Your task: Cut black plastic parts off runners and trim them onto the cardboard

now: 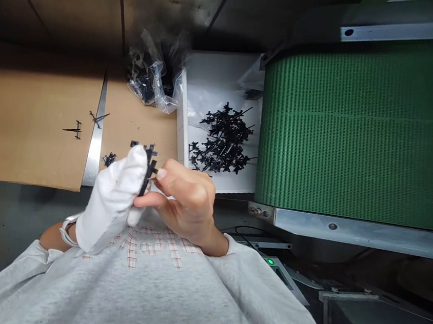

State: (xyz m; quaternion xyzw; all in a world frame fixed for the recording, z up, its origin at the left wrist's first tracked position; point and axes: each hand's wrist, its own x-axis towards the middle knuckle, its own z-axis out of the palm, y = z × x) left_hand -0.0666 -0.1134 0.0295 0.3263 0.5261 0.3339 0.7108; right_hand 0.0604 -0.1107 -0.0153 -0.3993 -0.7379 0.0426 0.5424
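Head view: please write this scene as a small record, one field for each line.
left hand: white glove, holding black plastic, one part or several unclear
right hand: bare, fingers at the same plastic; grip unclear
tray: white, with a pile of black parts
bag: clear, left of the tray, dark contents
cardboard: brown, at far left
metal strip: on the cardboard
belt: green, right of the tray
light: green, lit

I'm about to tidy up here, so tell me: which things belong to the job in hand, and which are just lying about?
Likely the job:
black part, held in the gloved left hand, bare right hand at it
black pieces in the white tray

Seemingly lying about:
thin black pieces on the cardboard
clear plastic bag, though its dark contents may belong
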